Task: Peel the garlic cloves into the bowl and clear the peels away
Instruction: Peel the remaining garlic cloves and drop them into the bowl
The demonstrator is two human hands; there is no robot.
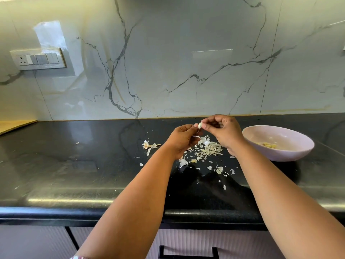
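Garlic clove (200, 125), small, white and smooth, sits just right of the frame's centre, held above the counter (74, 165) between both hands. Right hand (223, 131) pinches the clove from the right with thumb and forefinger, remaining fingers curled. Left hand (183, 140) meets it from the lower left, fingertips curled and touching the clove's lower edge, where a thin strip of skin hangs.

Peels (209, 149), papery, pale and flaky, lie in a loose heap on the counter directly below the hands, with scattered flakes trailing toward the lower right. Garlic stem (149, 145), dry and ragged, rests left of the left hand.

Bowl (276, 143), round, shallow, glossy pale pink, stands at the right of the frame, just beside the right wrist, holding several yellowish peeled cloves (268, 145). Counter is black, polished stone with a rounded front edge. Wall (186, 62) behind is glossy grey-veined marble.
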